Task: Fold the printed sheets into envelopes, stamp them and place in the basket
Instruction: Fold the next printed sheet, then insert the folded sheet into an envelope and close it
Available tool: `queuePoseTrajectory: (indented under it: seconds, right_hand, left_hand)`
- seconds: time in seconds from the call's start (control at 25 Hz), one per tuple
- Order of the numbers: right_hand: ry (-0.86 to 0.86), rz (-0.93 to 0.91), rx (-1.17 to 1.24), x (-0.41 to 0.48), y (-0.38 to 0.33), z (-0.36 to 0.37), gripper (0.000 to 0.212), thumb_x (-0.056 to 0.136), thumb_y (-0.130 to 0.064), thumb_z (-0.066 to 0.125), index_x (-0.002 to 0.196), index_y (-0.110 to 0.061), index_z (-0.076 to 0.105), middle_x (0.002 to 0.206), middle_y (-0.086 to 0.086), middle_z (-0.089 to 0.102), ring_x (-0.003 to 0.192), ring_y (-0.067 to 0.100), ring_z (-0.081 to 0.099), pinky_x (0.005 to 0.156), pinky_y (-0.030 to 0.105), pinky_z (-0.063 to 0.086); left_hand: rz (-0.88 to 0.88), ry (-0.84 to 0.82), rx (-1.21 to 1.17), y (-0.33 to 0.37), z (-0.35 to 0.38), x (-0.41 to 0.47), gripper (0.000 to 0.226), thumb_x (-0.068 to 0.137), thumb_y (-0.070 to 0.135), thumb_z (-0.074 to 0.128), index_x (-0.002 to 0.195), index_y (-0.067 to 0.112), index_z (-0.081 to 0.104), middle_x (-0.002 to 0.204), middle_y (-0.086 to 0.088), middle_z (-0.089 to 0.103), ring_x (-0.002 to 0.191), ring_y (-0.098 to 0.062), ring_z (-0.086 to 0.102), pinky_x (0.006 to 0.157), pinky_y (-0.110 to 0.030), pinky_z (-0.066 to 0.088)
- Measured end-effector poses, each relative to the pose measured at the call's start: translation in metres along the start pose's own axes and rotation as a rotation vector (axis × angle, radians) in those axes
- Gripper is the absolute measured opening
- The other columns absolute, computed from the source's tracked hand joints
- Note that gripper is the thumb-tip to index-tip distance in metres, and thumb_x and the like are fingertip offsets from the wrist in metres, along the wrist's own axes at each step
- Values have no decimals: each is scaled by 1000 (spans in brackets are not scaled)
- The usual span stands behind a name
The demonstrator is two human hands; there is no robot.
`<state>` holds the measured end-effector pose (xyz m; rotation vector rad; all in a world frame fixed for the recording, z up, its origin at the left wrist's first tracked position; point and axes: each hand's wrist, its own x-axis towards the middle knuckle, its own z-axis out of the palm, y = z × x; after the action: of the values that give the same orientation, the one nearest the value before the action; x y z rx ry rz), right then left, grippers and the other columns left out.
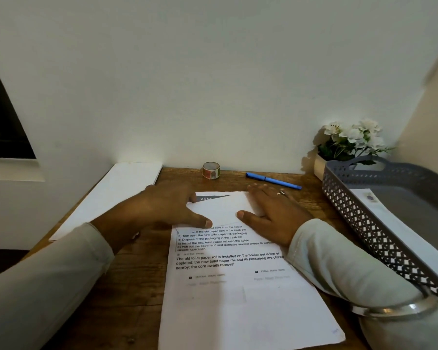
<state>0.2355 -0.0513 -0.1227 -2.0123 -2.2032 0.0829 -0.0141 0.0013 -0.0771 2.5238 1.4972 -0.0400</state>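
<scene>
Pale walls close in on a brown wooden bench (127, 286), where a white printed sheet of paper (238, 294) lies in the middle with its far end turned over toward the person. Left hand (167, 208) and right hand (268, 213) lie flat on that flap, fingers spread, no grip on anything. So this looks like the first fold only. Just beyond stand a small patterned roll of sticker tape (211, 170) and a blue pen (273, 181), untouched. To the right, a grey perforated plastic basket (364, 218) already holds what seems one finished envelope (369, 198); a white stack of sheets (111, 198) waits left.
</scene>
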Motion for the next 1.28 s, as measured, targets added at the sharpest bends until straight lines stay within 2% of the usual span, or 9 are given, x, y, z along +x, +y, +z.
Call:
queuePoseTrajectory:
  seconds: [0.24,0.48,0.6,0.72,0.8,0.96,1.04,1.16,1.28]
  right_hand:
    - [-18,-110,62,-6,-19,-6,78,91,-70,47,157,-35,24,164,-4,30,152,17,24,124,41,19]
    - [-61,-154,37,-6,-25,-3,73,94,-68,42,156,-32,27,165,-6,27,153,18,22,123,44,22]
    - [-43,-140,76,-7,-26,-7,72,93,-67,49,154,-35,29,161,-9,34,147,18,33,120,42,28]
    - [46,-126,128,-6,-20,-8,73,87,-68,56,150,-37,34,154,-11,43,140,19,41,115,42,34]
    - [153,-121,168,-5,-14,-12,70,83,-64,60,144,-36,40,145,-8,50,133,19,47,110,43,40]
    - [421,-106,407,2,-3,-23,36,78,-39,70,113,-28,67,104,-8,71,101,17,65,91,44,52]
    - [370,-89,710,6,-3,-28,19,76,-27,75,94,-24,72,85,-7,72,81,16,68,83,47,58]
    - [157,-144,1007,5,-11,-31,17,75,-19,81,89,-15,71,85,9,72,76,22,67,78,45,55]
    - [161,-169,1006,2,-25,-32,19,82,-20,80,93,-7,70,90,17,74,78,24,69,73,42,52]
  left_hand:
    - [43,-11,-139,-6,1,4,65,67,65,80,117,28,59,114,10,57,105,-11,55,94,-34,50]
    - [2,-46,-224,-8,3,8,75,67,60,83,127,30,52,118,10,56,108,-13,56,95,-35,52]
    - [28,-72,-306,-11,5,9,58,69,55,85,113,29,57,108,11,63,96,-9,61,85,-31,55]
    - [107,84,-406,-13,1,8,28,77,39,83,92,30,60,96,10,66,88,-9,64,69,-25,50]
    - [162,233,-442,-14,-7,5,18,82,32,79,91,33,63,98,13,66,91,-9,64,68,-22,47]
    - [211,547,-707,-12,-26,-1,35,80,28,81,111,36,66,107,11,67,93,-11,67,73,-27,57]
    - [181,679,-992,-14,-33,-2,47,75,30,84,117,35,65,111,3,69,98,-19,69,82,-38,60]
    - [139,674,-1184,-10,-35,-5,52,72,31,85,120,31,66,114,0,70,102,-23,69,87,-46,60]
    - [187,556,-1288,6,-29,-8,50,78,18,84,124,28,65,116,-4,70,100,-27,71,74,-41,62]
